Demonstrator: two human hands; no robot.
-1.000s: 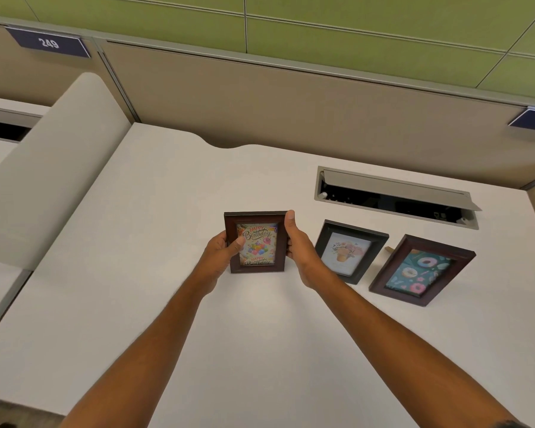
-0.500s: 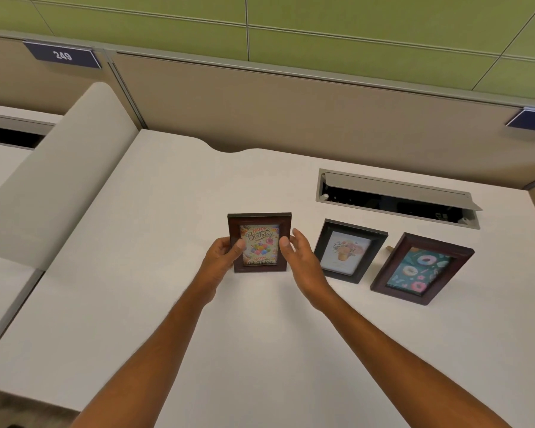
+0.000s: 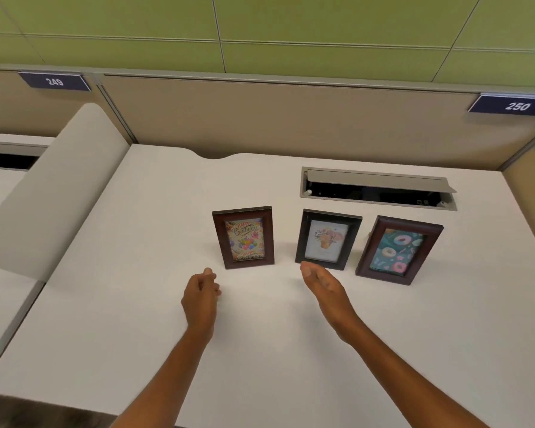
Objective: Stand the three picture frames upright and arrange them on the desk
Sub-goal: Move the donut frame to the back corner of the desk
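Observation:
Three picture frames stand upright in a row on the white desk (image 3: 136, 304). The brown birthday frame (image 3: 243, 237) is on the left, the black flower frame (image 3: 327, 239) in the middle, the brown doughnut frame (image 3: 398, 250) on the right, turned slightly. My left hand (image 3: 200, 296) hovers just in front of the birthday frame, fingers loosely curled, holding nothing. My right hand (image 3: 325, 285) is flat and open, its fingertips near the lower left corner of the flower frame, touching neither frame.
An open cable hatch (image 3: 377, 188) is sunk into the desk behind the frames. A beige partition wall (image 3: 291, 118) runs along the back, with a side divider (image 3: 53, 193) on the left. The desk's front edge is near me.
Both hands let go of the birthday frame and drew back toward me. The frame now stands by itself.

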